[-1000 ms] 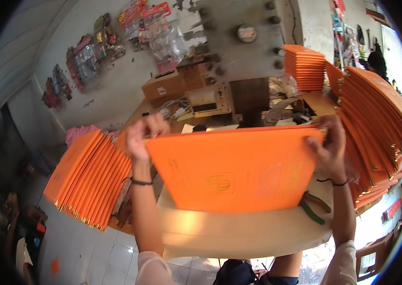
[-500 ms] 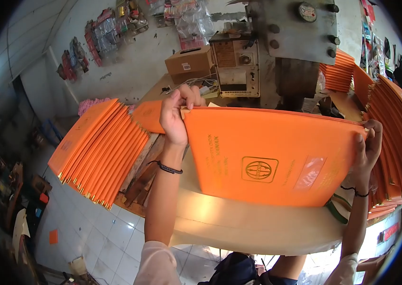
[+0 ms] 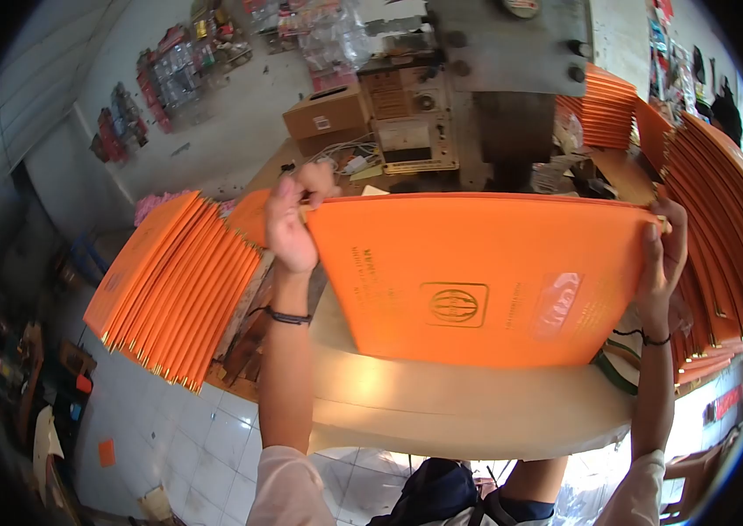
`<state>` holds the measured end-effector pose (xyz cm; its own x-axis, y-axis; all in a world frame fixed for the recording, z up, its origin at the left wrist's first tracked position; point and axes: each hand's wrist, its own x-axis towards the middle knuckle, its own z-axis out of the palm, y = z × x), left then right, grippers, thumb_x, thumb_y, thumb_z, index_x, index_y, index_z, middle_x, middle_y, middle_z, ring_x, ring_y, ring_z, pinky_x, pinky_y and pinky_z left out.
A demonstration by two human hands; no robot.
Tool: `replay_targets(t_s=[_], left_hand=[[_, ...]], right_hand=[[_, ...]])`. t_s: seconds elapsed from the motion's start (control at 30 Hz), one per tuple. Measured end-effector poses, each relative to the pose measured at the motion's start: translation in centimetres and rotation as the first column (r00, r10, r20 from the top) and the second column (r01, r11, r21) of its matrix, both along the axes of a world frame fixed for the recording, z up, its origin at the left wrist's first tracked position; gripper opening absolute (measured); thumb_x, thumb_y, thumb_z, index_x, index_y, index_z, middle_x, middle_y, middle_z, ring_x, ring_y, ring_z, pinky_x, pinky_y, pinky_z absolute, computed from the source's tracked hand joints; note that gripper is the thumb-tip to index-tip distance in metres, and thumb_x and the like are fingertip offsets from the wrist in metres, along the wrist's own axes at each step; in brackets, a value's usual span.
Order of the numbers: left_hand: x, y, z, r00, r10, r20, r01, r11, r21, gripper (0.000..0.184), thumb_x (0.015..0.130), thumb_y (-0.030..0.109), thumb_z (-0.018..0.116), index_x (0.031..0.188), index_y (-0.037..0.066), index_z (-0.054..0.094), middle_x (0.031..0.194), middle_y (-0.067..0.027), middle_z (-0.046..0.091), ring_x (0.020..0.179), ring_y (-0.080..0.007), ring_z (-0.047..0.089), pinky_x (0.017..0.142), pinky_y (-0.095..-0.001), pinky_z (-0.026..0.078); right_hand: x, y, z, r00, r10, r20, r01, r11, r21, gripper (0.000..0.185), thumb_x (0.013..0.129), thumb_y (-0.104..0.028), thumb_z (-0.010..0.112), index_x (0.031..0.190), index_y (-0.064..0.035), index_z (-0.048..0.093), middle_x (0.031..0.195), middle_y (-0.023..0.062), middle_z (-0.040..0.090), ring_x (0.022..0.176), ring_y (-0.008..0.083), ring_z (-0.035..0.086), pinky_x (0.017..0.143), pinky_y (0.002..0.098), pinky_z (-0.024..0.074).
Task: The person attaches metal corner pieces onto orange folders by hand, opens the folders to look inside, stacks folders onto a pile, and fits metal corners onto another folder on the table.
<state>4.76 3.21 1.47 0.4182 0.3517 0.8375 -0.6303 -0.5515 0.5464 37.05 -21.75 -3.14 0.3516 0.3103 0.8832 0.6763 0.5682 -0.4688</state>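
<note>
orange folder (image 3: 494, 337) held up on edge over the pale tabletop (image 3: 459, 412) — left hand (image 3: 294, 226) gripping its top left corner, right hand (image 3: 667, 254) clasping the top right, gold emblem (image 3: 453, 304) facing the wearer — with a green handle (image 3: 615, 379) near the right wrist and orange stacks (image 3: 165, 289) on either side.
</note>
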Motion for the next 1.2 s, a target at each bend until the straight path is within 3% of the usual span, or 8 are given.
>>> replay_targets(t_s=[0.07,0.17,0.3,0.37,0.4,0.6,1.0,1.2], left_hand=[[-0.2,-0.4,0.0,0.997,0.080,0.001,-0.080,0.996,0.035,0.041,0.092,0.039,0.030,0.065,0.008,0.027,0.065,-0.0020,0.028,0.062,-0.0151,0.027,0.057,-0.0300,0.022],[-0.8,0.3,0.0,0.983,0.180,0.028,-0.182,0.975,0.126,0.041,0.091,0.038,0.031,0.063,0.007,0.030,0.061,-0.0026,0.029,0.059,-0.0154,0.027,0.057,-0.0307,0.022],[-1.3,-0.2,0.9,0.943,0.333,0.010,-0.324,0.909,0.262,0.042,0.091,0.036,0.034,0.062,0.006,0.032,0.058,-0.0022,0.029,0.056,-0.0145,0.026,0.055,-0.0306,0.021],[-0.8,-0.1,0.6,0.937,0.347,0.041,-0.346,0.902,0.258,0.041,0.092,0.035,0.035,0.063,0.006,0.032,0.059,-0.0016,0.028,0.056,-0.0138,0.025,0.054,-0.0300,0.021],[-0.6,0.0,0.4,0.932,0.359,0.056,-0.361,0.897,0.256,0.041,0.092,0.035,0.036,0.063,0.006,0.032,0.060,-0.0013,0.027,0.056,-0.0135,0.024,0.054,-0.0298,0.021],[-0.5,0.2,-0.2,0.991,0.111,0.072,-0.102,0.987,-0.122,0.045,0.098,0.040,0.033,0.064,0.011,0.031,0.063,-0.0001,0.027,0.054,-0.0092,0.022,0.050,-0.0236,0.022],[1.7,-1.5,-0.3,0.963,-0.216,0.160,0.256,0.917,-0.306,0.040,0.098,0.041,0.035,0.070,0.012,0.030,0.064,0.0002,0.026,0.054,-0.0102,0.023,0.052,-0.0244,0.026],[1.2,-0.7,-0.6,0.972,-0.209,0.104,0.228,0.949,-0.216,0.036,0.099,0.034,0.036,0.071,0.012,0.029,0.065,0.0002,0.027,0.055,-0.0103,0.024,0.054,-0.0239,0.028]], right_hand=[[-0.2,-0.4,0.3,0.996,-0.061,0.058,0.061,0.998,0.010,0.025,0.091,-0.018,0.055,0.108,-0.0023,0.046,0.104,0.0056,0.048,0.089,0.0099,0.048,0.075,0.0218,0.0384],[-0.7,-0.6,0.7,0.999,0.034,-0.006,-0.034,0.999,-0.004,0.024,0.088,-0.013,0.059,0.107,-0.0031,0.046,0.100,0.0041,0.047,0.085,0.0085,0.046,0.071,0.0213,0.0375],[-0.6,-0.8,1.3,0.992,0.107,0.068,-0.108,0.994,0.010,0.028,0.089,-0.008,0.060,0.110,-0.0023,0.043,0.095,0.0040,0.052,0.077,0.0061,0.050,0.065,0.0203,0.0408],[-1.3,-0.7,1.4,0.960,0.268,-0.079,-0.267,0.963,0.026,0.029,0.089,-0.007,0.060,0.111,-0.0016,0.042,0.095,0.0067,0.057,0.077,0.0073,0.054,0.064,0.0213,0.0435],[-1.4,-0.7,1.4,0.963,0.255,-0.087,-0.253,0.967,0.032,0.028,0.089,-0.007,0.060,0.111,-0.0016,0.042,0.094,0.0073,0.058,0.077,0.0076,0.055,0.063,0.0214,0.0439],[-0.2,-0.8,1.1,0.983,0.180,-0.026,-0.181,0.983,-0.041,0.029,0.089,-0.011,0.060,0.110,-0.0018,0.043,0.090,0.0092,0.062,0.078,0.0094,0.060,0.064,0.0219,0.0467],[-0.5,-0.4,1.0,0.978,0.204,-0.036,-0.206,0.978,-0.045,0.036,0.089,-0.014,0.063,0.114,-0.0018,0.041,0.092,0.0105,0.063,0.079,0.0100,0.061,0.065,0.0231,0.0482],[-0.7,-0.4,1.0,0.986,0.160,-0.043,-0.162,0.986,-0.039,0.036,0.088,-0.014,0.064,0.114,-0.0016,0.042,0.091,0.0095,0.063,0.078,0.0087,0.059,0.064,0.0224,0.0476]])
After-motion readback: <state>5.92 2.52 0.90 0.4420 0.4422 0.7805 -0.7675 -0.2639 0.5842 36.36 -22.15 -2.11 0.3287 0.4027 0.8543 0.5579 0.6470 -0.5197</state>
